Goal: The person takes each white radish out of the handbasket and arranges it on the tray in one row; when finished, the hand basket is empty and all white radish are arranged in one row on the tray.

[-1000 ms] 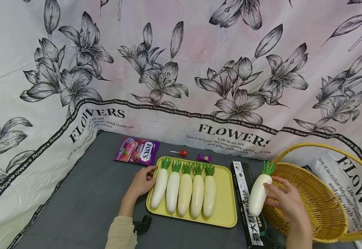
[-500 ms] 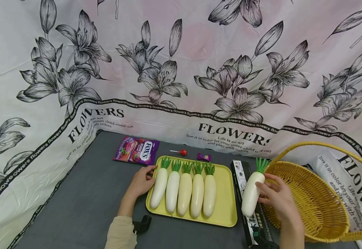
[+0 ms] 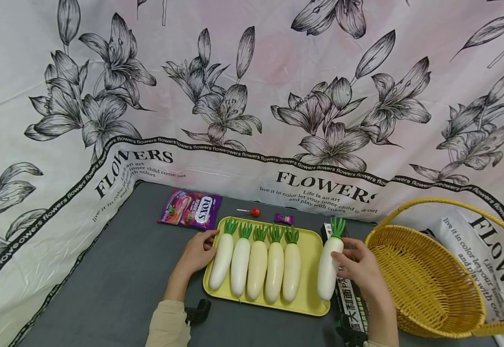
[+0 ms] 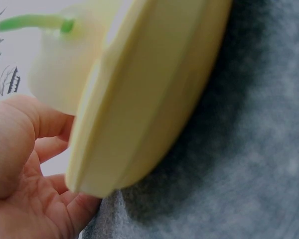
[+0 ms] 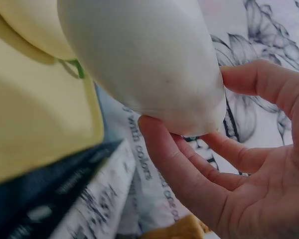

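My right hand (image 3: 360,267) pinches a white radish (image 3: 327,272) with green leaf stubs, its leaves pointing away from me. This radish hangs over the right edge of a yellow tray (image 3: 310,260); the right wrist view shows thumb and fingertips around the white radish (image 5: 144,59). Several white and cream radishes (image 3: 258,272) lie side by side in the tray, leaves at the far end. At the tray's left edge, my left hand (image 3: 197,253) holds the rim. Up close in the left wrist view, the fingers of the left hand (image 4: 32,169) are partly hidden by the tray wall (image 4: 144,99).
Right of the tray lies a black-and-white pasta box (image 3: 351,299), partly under my right arm. A yellow wicker basket (image 3: 430,279) with a tall handle stands further right. Behind the tray are a purple candy bag (image 3: 190,209), a red lollipop (image 3: 255,212) and a small purple wrapped candy (image 3: 284,219).
My right hand has carried the white radish leftward, from beside the basket across the pasta box to the tray's right edge. The left hand stays at the tray's left rim.
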Demonstrator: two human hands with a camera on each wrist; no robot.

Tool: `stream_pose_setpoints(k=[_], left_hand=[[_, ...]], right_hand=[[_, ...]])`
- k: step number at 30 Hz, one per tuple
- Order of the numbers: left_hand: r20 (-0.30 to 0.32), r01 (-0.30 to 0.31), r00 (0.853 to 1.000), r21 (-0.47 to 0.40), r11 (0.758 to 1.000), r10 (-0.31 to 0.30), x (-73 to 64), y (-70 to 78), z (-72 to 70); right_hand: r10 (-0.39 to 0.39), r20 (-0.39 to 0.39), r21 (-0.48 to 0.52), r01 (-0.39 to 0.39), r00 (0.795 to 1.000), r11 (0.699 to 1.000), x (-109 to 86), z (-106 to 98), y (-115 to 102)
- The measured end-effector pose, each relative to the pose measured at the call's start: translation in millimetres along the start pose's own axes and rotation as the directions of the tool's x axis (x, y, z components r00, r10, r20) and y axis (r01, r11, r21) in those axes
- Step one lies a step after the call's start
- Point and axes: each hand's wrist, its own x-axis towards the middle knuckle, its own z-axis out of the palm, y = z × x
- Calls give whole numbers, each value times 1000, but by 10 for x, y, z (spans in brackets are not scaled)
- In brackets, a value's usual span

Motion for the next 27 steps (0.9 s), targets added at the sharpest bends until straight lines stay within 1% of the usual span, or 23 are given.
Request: stream_pose_setpoints(k=[7,13,16,19,23,27], left_hand=[[-1,-5,1000,-3,1000,5,3,-13,1],[-2,-8,1000,0,1000,8,6,-9,-5],[2,-8,1000,5,1000,8,5,-1,-6],[5,-10,1000,8,1000,10,1,2,-5],[7,-16,1000,6,1000,16,-9,-5,-6],[9,-18,1000,3,1000,18,-14,3,-22]], right_hand=[[3,27,-27,-2,1000,1000,63,191,1],[12,34,-104,-8,999,995,117,324,-1],[3,34,-137,2,999,991,132,376,7],[-14,22,-199,18,1000,980,142,416,20],[-31,13,-290,33,999,957,158,453,32],[-40,9,-347,40,999,937,161,489,29]])
